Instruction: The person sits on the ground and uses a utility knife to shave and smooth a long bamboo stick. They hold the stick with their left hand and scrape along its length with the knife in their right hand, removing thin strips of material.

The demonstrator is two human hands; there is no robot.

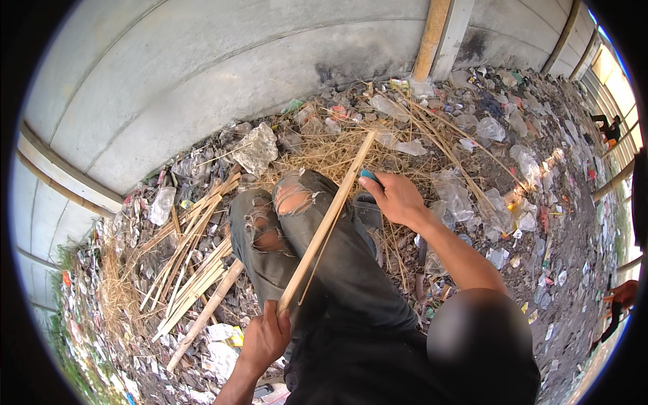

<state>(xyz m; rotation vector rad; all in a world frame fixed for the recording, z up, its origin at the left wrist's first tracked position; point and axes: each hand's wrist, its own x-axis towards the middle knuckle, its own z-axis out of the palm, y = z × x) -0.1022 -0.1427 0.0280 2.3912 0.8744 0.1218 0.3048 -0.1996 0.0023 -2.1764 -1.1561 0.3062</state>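
A long, flat bamboo strip (329, 219) slants across my lap from lower left to upper right. My left hand (265, 339) is closed around its lower end. My right hand (398, 198), by the strip's upper part, is closed on a tool with a teal handle (368, 175); its working end cannot be made out. A thin sliver (314, 268) runs along the strip's right side, its lower end standing apart. Under the strip are my knees in torn dark trousers (307, 243).
Split bamboo strips (196, 283) lie piled at left. Curly shavings (324, 152) cover the ground ahead, with longer poles (449, 148) at right. A pale rock (256, 150) sits near the grey panel wall (229, 74). Plastic litter (489, 128) is strewn around. People (611, 128) appear far right.
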